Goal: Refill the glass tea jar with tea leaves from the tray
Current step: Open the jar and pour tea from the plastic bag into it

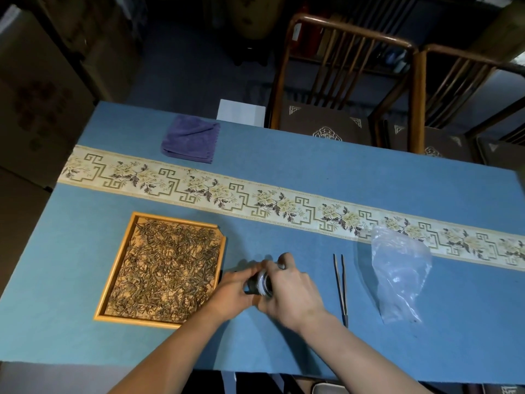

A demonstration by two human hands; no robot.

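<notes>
From the head camera, we hold the glass tea jar on its side above the blue tabletop, just right of the tray of tea leaves. Our left hand curls round its dark end while our right hand wraps the glass. We judge that we should twist gently, keeping the jar steady.

the desk is covered in matt blue cloth with a fine felt-like weave. across it runs a cream brocade band with a woven flower and key pattern and a slight sheen. left of that band's near edge sits a rectangular pale wooden tray, smooth and satin-finished, holding dry, dull brown tea leaves. beyond the band lies a folded purple terry towel, soft and nubby. right of the tray lie thin dark tongs, matt, and a crinkled clear plastic bag, glossy.
</notes>
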